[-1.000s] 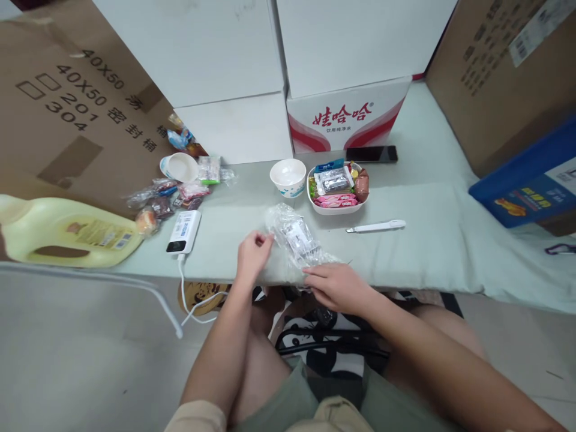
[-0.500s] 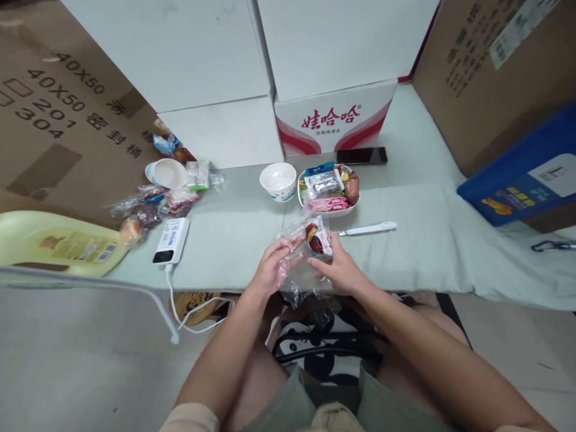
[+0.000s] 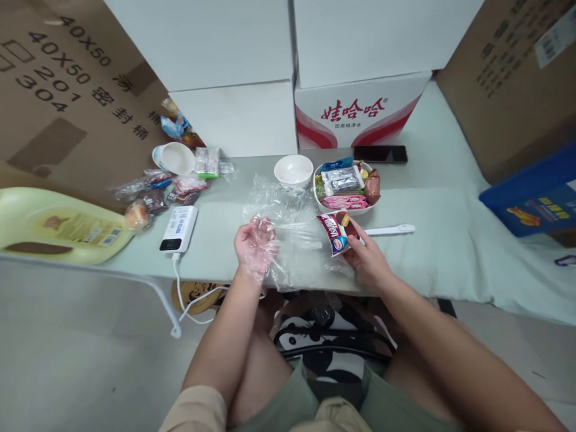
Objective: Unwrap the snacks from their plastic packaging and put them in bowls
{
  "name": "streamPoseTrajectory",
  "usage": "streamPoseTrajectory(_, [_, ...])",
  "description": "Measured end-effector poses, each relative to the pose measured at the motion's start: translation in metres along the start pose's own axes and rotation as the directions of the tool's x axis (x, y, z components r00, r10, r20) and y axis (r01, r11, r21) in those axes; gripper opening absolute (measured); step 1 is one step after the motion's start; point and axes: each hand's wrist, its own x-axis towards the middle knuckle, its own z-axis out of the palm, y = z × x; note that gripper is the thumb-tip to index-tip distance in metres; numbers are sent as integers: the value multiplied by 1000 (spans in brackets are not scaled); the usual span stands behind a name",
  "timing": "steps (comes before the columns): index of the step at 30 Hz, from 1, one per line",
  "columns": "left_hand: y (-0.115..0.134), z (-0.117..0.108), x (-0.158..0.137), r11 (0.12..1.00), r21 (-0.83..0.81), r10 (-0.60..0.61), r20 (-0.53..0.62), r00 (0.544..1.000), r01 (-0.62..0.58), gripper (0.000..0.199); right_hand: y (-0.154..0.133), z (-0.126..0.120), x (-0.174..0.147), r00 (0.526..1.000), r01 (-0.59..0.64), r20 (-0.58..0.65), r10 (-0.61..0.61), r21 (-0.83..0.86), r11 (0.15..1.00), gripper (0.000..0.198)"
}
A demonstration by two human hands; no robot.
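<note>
Along the counter, clear film covers our curled left hand; whether it grips, we cannot tell. We judge the film light, limp, slippery, best gathered by its folds. Our right hand pinches the snack packet at its fingertips; seemingly light and crushable, we'd hold its edges.

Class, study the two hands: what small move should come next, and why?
Probably the left hand should slip free of the clear film, because film clings over its palm and fingers, while the right hand holds the snack packet.
</note>
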Motion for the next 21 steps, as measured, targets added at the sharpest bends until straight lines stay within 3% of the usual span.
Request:
streamPoseTrajectory(4, [14, -5, -1, 988, -155, -26, -36, 999, 21, 11, 3, 0, -3, 998, 67, -15, -68, -66, 996, 76])
streamPoseTrajectory(9, [29, -6, 4, 907, -420, -132, -184, 974, 43, 6, -17, -20, -5, 942, 274, -101, -320, -318, 908, 65])
streamPoseTrajectory(11, [31, -5, 7, 885, -462, -160, -188, 969, 57, 8, -41, -32, 2, 882, 355, -112, -458, -481, 801, 55])
streamPoseTrajectory(12, [32, -4, 8, 879, -471, -169, -176, 970, 68, 9, -55, -38, 8, 841, 394, -82, -535, -585, 709, 48])
streamPoseTrajectory(14, [33, -1, 9, 879, -469, -176, -146, 973, 89, 10, -85, -45, 23, 755, 462, 79, -651, -768, 443, 39])
streamPoseTrajectory(15, [33, 0, 9, 883, -459, -174, -139, 975, 93, 10, -99, -46, 32, 729, 493, 182, -660, -809, 321, 37])
streamPoseTrajectory(17, [34, 2, 9, 895, -434, -172, -132, 976, 99, 10, -121, -44, 52, 718, 543, 356, -598, -824, 161, 37])
streamPoseTrajectory(19, [34, 4, 8, 903, -417, -173, -129, 977, 105, 8, -135, -39, 71, 760, 549, 444, -475, -829, 103, 41])
streamPoseTrajectory(21, [35, 4, 6, 905, -410, -175, -128, 976, 108, 6, -143, -36, 85, 842, 489, 432, -323, -864, 120, 44])
